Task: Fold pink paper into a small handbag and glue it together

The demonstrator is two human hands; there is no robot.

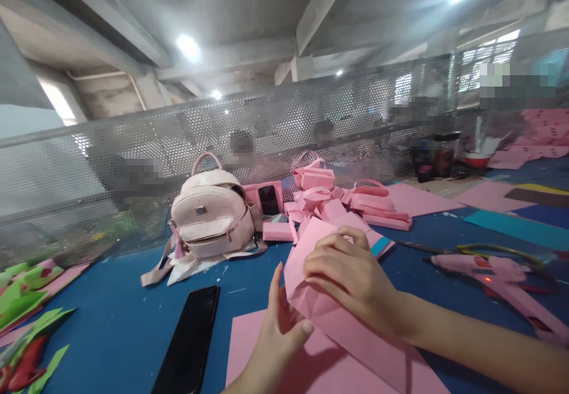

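My right hand (351, 275) is closed over a piece of folded pink paper (364, 346), its fingers curled across the top of the fold. At the near left edge of that paper, my left hand (275, 340) has its thumb and fingers apart; some of its fingers are hidden, and I cannot tell whether they touch the fold. Under both hands lies a flat pink sheet (244, 338) on the blue tabletop (128, 323). A black phone (189, 338) rests to the left of my left hand. Right of my right forearm lies a pink glue gun (493, 275) with a lit orange light.
A pale backpack (217, 210) stands behind. Next to it are pink paper bags (315, 178) in a pile and another phone (268, 199). Scissors (498, 252) lie near the glue gun; red-handled scissors (29, 361) sit at left. A perforated metal screen (275, 115) runs across the back.
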